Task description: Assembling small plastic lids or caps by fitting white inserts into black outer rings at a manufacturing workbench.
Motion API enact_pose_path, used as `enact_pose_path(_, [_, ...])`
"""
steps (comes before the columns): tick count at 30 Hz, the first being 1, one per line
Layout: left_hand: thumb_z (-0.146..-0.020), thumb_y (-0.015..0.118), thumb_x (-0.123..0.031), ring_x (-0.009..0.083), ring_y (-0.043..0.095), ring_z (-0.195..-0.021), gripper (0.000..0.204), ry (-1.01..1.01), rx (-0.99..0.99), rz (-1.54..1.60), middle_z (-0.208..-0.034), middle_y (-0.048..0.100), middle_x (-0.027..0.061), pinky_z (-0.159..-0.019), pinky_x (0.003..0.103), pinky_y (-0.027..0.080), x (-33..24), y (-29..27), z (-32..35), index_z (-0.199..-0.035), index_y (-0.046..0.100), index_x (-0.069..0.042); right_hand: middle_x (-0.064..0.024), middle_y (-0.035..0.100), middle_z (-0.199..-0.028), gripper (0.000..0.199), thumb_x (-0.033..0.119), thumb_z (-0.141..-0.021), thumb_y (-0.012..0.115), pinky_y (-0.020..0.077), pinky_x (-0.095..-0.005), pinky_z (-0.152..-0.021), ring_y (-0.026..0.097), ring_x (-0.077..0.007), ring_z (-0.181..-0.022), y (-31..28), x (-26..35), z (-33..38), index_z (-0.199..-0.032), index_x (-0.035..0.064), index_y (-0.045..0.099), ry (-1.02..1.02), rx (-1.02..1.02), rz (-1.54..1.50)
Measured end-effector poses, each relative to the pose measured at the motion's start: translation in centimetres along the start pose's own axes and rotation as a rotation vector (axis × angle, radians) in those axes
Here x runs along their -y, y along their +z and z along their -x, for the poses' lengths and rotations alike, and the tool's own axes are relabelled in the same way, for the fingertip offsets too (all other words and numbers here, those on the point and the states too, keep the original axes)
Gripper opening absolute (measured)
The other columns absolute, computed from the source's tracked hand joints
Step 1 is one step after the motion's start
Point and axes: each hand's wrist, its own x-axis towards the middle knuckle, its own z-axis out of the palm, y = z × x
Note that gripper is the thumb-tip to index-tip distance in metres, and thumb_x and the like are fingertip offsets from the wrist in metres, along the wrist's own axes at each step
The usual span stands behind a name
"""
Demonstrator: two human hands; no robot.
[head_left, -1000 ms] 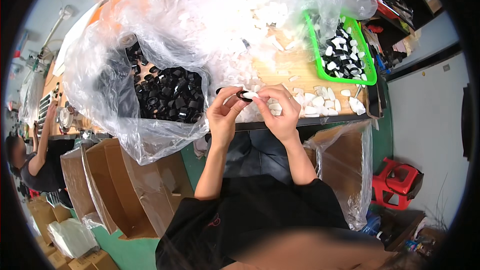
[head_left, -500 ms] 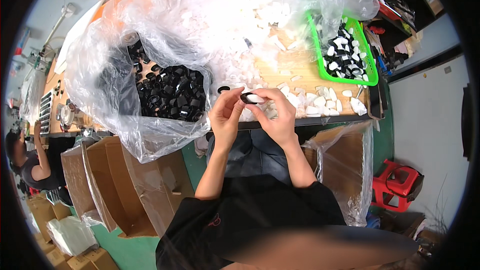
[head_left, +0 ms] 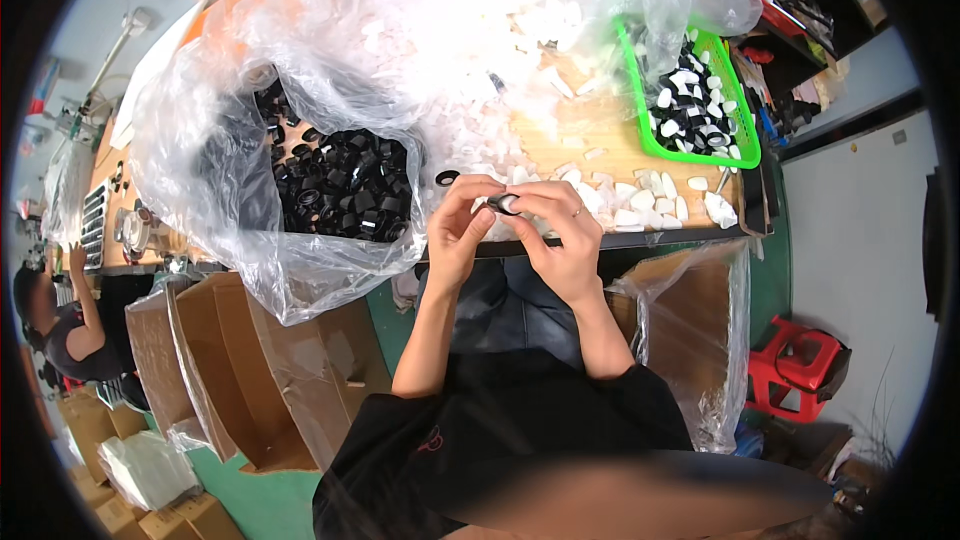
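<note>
At the table's front edge, my left hand (head_left: 458,230) pinches a small black cap (head_left: 495,204) between thumb and fingers. A white oval piece (head_left: 509,204) sits against it, partly hidden by the fingers of my right hand (head_left: 566,237), which is closed on it. The two hands nearly touch. Just beyond my left hand a black ring-like cap (head_left: 447,178) lies on its own. Several white oval pieces (head_left: 642,200) lie loose to the right of my right hand.
Left on the table, a clear plastic bag (head_left: 235,250) holds many black caps (head_left: 345,185). A green basket (head_left: 652,149) at the right contains black-and-white pieces. Open cardboard boxes (head_left: 235,370) flank my legs; a red stool (head_left: 790,370) stands right. A person (head_left: 75,330) works far left.
My right fingers have closed further over the white piece, so less of it shows. The black cap has turned between my hands. The view has shifted slightly.
</note>
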Motion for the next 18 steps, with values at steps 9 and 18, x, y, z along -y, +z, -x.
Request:
enact_pose_path(9, [-0.09, 0.063, 0.006, 0.0178, 0.061, -0.096, 0.006, 0.062, -0.016, 0.033, -0.107, 0.062, 0.0135, -0.087, 0.031, 0.051, -0.3, 0.5, 0.6, -0.094, 0.06, 0.002, -0.0114, 0.065, -0.103, 0.02, -0.006, -0.08, 0.075, 0.0536, -0.0272, -0.081, 0.065, -0.0173, -0.093, -0.5, -1.0, 1.1, -0.097, -0.0033, 0.066, 0.323, 0.058, -0.312])
enact_pose_path(18, [-0.092, 0.062, 0.005, 0.0182, 0.064, -0.096, 0.005, -0.02, -0.032, 0.042, -0.11, 0.064, 0.0163, -0.087, 0.032, 0.053, -0.9, 0.3, 0.8, -0.09, 0.059, 0.002, -0.0097, 0.064, -0.103, 0.015, -0.004, -0.085, 0.071, 0.0528, -0.0267, -0.083, 0.063, -0.0148, -0.095, -0.6, -1.8, 1.1, -0.099, -0.0049, 0.065, 0.474, 0.085, -0.502])
